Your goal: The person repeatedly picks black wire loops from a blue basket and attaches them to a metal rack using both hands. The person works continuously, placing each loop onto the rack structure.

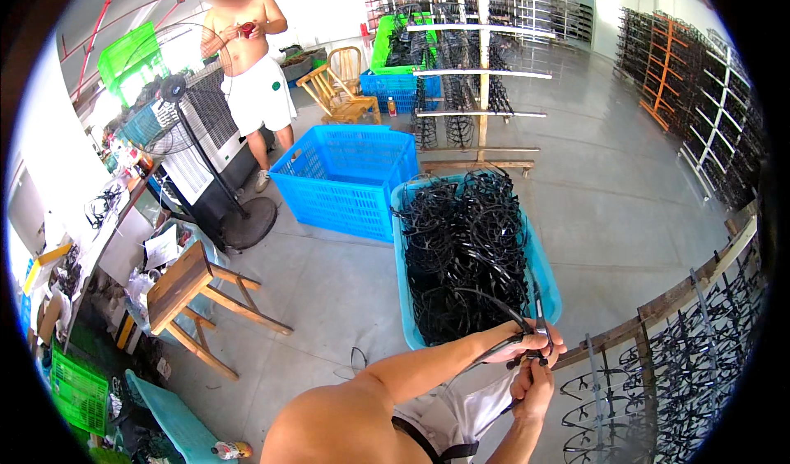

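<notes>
My left hand (pixel 531 342) is closed around a thin black curved piece (pixel 494 301) whose loop arches over the blue tub. A narrow plier-like metal tool (pixel 540 322) stands up at this hand, tip upward; which hand bears it is hard to tell. Just below, my right hand (pixel 533 388) is closed with its fingertips against small black parts between the two hands. Directly beyond both hands, a light-blue tub (pixel 405 299) is heaped with tangled thin black parts (pixel 469 242).
A blue crate (pixel 329 205) stands beyond the tub, near a wooden stool (pixel 185 287) and a pedestal fan (pixel 247 221). Another person (pixel 247 44) stands far left. Racks of black parts (pixel 481 73) stand behind, with a hanging rack (pixel 642 382) close on my right.
</notes>
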Motion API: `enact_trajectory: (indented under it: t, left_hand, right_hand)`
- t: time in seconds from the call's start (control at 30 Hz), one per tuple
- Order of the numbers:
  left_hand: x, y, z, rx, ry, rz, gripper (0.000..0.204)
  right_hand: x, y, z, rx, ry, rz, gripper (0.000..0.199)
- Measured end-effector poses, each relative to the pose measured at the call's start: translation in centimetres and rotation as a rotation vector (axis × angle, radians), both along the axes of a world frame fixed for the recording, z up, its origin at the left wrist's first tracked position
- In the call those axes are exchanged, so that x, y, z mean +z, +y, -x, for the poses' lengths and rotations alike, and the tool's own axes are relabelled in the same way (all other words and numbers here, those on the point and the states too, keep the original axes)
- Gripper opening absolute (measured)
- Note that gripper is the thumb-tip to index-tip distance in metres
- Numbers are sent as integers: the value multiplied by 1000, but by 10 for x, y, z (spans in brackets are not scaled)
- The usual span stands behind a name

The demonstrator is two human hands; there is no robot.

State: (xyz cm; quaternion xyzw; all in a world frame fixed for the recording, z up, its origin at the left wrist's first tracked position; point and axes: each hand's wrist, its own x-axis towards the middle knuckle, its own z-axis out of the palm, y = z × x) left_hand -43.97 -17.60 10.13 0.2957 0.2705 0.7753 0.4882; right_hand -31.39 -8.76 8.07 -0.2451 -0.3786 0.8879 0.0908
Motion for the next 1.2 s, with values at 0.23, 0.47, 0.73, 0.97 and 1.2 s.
enact_trajectory:
  t: [0.23,0.47,0.73,0.97,1.2]
  left_hand:
    - [7,4,-7,179,402,178,24]
    - [5,5,-10,283,187,124,25]
    - [-2,21,-25,306,479,283,37]
    - [1,16,-45,178,678,316,37]
    - [-36,54,-55,-31,19,459,26]
  right_hand:
    - [-1,-6,2,-178,84,-168,18]
    - [-45,-4,12,-634,-122,-1003,37]
    - [-9,2,-16,-381,248,-1105,23]
    - [-5,-11,-53,-383,103,-312,12]
    - [6,-9,-95,-699,134,-347,6]
